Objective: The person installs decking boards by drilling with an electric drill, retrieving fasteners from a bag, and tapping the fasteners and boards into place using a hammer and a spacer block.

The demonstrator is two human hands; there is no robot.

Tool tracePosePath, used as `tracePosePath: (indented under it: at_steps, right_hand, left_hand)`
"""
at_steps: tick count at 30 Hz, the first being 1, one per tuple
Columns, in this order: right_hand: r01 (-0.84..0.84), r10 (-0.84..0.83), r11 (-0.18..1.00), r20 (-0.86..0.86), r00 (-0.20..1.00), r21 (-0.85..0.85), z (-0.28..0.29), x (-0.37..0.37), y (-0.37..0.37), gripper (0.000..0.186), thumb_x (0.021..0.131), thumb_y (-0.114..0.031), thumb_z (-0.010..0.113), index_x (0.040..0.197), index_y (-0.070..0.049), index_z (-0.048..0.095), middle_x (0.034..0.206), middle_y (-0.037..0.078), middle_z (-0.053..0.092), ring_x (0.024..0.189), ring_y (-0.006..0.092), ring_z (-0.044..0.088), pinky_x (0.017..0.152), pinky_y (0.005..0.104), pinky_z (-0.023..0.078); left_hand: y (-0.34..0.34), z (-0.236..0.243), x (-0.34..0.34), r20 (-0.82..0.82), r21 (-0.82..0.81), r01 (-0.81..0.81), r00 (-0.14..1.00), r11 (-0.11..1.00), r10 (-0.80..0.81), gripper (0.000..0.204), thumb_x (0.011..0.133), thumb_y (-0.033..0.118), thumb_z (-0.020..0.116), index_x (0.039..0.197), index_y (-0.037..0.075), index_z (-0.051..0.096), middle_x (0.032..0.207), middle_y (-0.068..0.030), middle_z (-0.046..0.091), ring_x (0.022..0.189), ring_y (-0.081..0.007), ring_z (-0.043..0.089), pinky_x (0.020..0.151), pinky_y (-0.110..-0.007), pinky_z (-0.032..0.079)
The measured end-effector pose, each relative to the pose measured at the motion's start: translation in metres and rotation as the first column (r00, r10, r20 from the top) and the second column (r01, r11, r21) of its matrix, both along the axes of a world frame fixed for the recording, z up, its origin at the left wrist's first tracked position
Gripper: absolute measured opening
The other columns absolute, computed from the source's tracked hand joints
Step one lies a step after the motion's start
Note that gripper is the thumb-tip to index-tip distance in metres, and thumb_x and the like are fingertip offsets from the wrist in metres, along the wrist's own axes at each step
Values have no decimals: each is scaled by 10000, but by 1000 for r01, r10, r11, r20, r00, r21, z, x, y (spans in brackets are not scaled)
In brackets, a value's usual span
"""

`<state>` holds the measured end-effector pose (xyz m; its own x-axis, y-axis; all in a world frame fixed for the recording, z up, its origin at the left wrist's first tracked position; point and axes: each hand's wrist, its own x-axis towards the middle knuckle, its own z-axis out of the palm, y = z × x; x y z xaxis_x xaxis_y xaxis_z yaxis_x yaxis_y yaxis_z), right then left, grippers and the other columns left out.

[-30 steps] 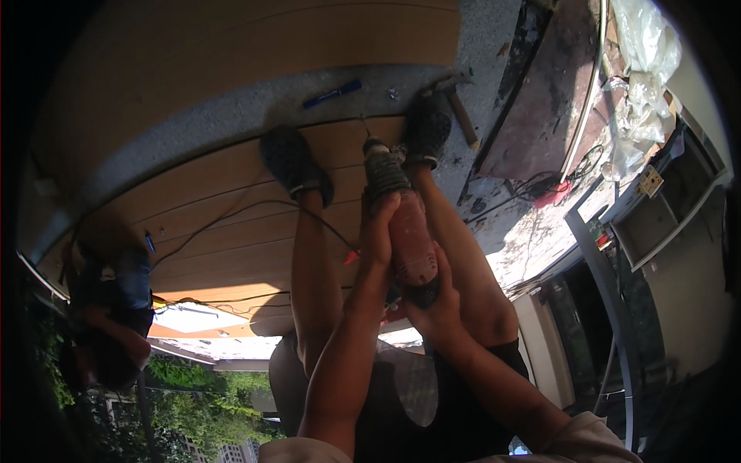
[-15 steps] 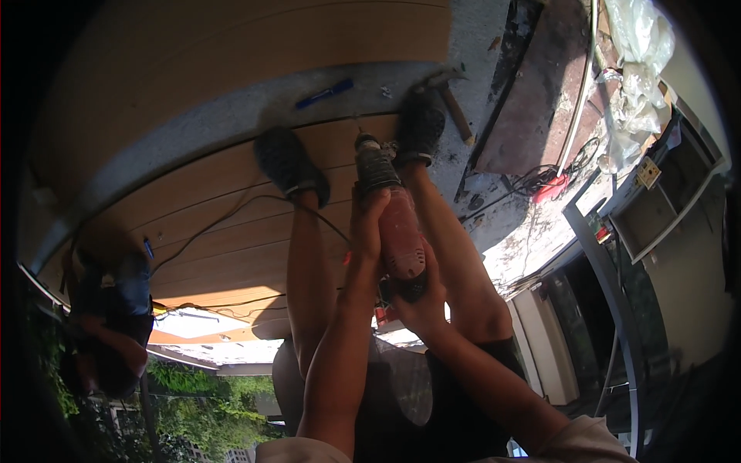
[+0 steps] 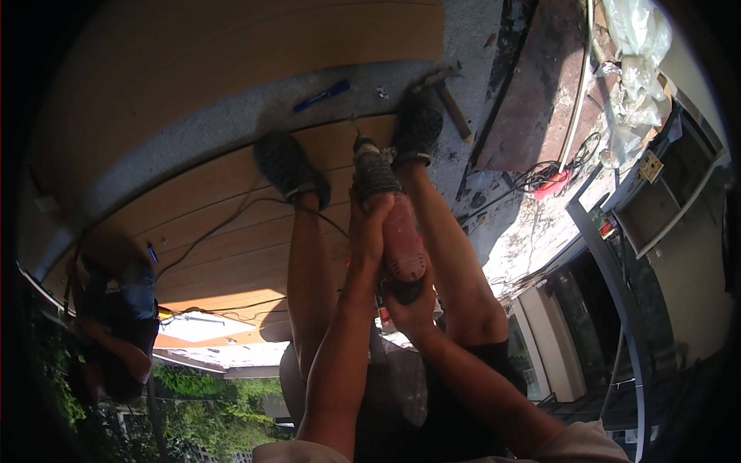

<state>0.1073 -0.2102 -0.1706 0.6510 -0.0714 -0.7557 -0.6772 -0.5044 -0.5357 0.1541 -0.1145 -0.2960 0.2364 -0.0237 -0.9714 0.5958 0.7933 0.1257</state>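
Head view: L hand (image 3: 373,221) grasps the side of a red-bodied, dark-nosed power drill (image 3: 404,239), thumb uppermost; R hand (image 3: 413,306) is wrapped round its dark rear end, index finger hidden, so can't tell if a trigger's squeezed. Drill's btwn the bare shins, thin metal bit (image 3: 356,129) aimed at the far edge of the tan wood-plank deck (image 3: 208,266); can't tell if tip touches. Dark L shoe (image 3: 287,163) & dark R shoe (image 3: 419,127) flank it, R one v. close. Risk: a slanted push could skid the bit off the edge, poss. into that shoe; binding could wrench the wrists. Past the edge: blue stick-shaped tool (image 3: 321,96), wooden-handled claw hammer (image 3: 455,113). Black cable (image 3: 231,215) crosses the planks; a foot catching it could tug things sideways.
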Motion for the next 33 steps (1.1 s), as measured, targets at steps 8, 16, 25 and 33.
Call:
tracePosePath:
  at_steps: [8,16,25,33]
  right_hand:
    - [12,-13,1000,-38,999,-25,0,-5,-5,899,825,-34,759,1566,2,252,1363,245,585,1269,313,606,1026,392,493]
    - [13,-13,1000,-17,1000,-6,0,5,0,877,849,-44,733,1573,-6,239,1355,242,586,1259,309,614,1006,377,498]
    - [-41,42,999,18,999,-28,1,19,3,856,859,-43,723,1570,-19,247,1306,233,605,1227,300,622,988,364,499]
    - [-92,93,995,40,995,-37,2,27,7,857,854,-21,726,1567,-13,251,1320,246,603,1237,310,619,1000,370,498]
  left_hand:
    - [-3,-2,-5,12,28,22,1000,999,-22,422,935,159,640,1310,67,469,1030,-92,644,844,-167,671,718,-300,589]
    - [-5,-10,-9,-19,19,47,999,999,-47,564,885,207,702,1368,43,460,1153,-119,623,953,-194,644,818,-316,555]
    - [-1,-3,3,-9,-6,25,1000,1000,-25,514,896,201,688,1336,45,472,1120,-104,625,928,-177,653,797,-305,558]
    - [2,-3,6,-6,-33,-33,999,999,33,446,908,156,663,1301,54,479,1074,-99,635,887,-174,669,760,-301,576]
